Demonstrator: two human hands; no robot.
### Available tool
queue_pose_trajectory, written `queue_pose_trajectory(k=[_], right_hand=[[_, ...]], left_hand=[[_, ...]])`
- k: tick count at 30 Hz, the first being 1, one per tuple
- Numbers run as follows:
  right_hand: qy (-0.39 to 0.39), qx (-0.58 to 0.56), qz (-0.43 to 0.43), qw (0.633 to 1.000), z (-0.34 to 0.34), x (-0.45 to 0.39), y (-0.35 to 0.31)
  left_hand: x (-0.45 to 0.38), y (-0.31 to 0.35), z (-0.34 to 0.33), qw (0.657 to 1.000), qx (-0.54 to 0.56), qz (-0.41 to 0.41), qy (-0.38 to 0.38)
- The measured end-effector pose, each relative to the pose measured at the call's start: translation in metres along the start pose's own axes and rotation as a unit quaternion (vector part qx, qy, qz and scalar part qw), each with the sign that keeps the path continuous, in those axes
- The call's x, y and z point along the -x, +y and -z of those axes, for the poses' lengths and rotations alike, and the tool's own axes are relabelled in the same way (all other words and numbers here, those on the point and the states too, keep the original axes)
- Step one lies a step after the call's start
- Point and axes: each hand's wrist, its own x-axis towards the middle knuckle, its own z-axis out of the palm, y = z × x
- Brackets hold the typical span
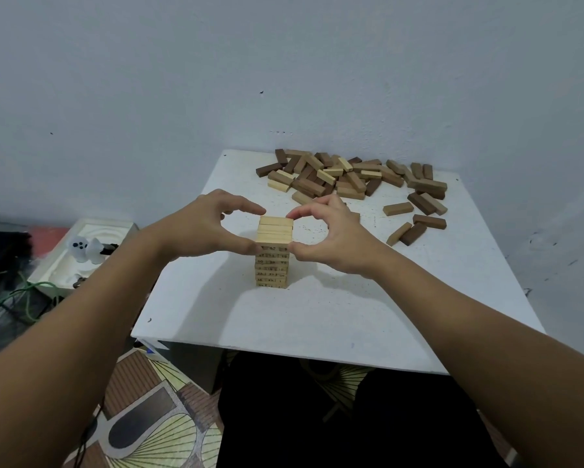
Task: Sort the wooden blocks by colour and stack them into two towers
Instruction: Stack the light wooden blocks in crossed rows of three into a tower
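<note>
Wooden blocks, pale tower being squared up on the white table.

The unsorted pile, mostly dark with some pale pieces, lies at the table's far side. The pale tower stands mid-table; the left hand and right hand pinch its top layers from either side, apparently aligning them. Next likely move: fetch another pale block without nudging the tower.

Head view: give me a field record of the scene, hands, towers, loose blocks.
surface: white table
light tower: upright, mid-table, all pale blocks, numbers on side faces
dark tower: none visible
left hand: thumb and fingers pinch the tower's top layers from the left
right hand: pinches the same layers from the right
loose pile: mixed dark and pale blocks, far side of table, unsorted
stray blocks: few, right of the tower
</note>
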Motion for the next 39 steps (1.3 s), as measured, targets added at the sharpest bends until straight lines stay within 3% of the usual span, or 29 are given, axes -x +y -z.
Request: queue_pose_trajectory(k=[15,19,23,26,32,39], right_hand=[[-0.011,0.003,0.017,1.0,0.003,0.003,0.0],[0.034,-0.061,0.016,0.997,-0.001,0.005,0.003],[0.084,-0.242,-0.024,0.966,-0.025,0.009,-0.002],[0.106,-0.34,-0.064,0.932,-0.049,0.011,-0.014],[0.085,-0.422,-0.099,0.897,-0.068,0.01,-0.028],[0.094,-0.419,-0.116,0.896,-0.058,0.022,-0.054]], left_hand=[[0.004,-0.004,-0.005,0.998,0.055,0.009,0.007],[0.011,-0.003,-0.003,0.994,0.11,0.014,0.012],[0.007,0.007,-0.021,0.927,0.344,0.03,0.145],[-0.002,0.021,-0.049,0.89,0.394,0.071,0.219],[-0.002,0.046,-0.086,0.851,0.466,0.11,0.217],[-0.002,0.054,-0.089,0.845,0.472,0.114,0.222]])
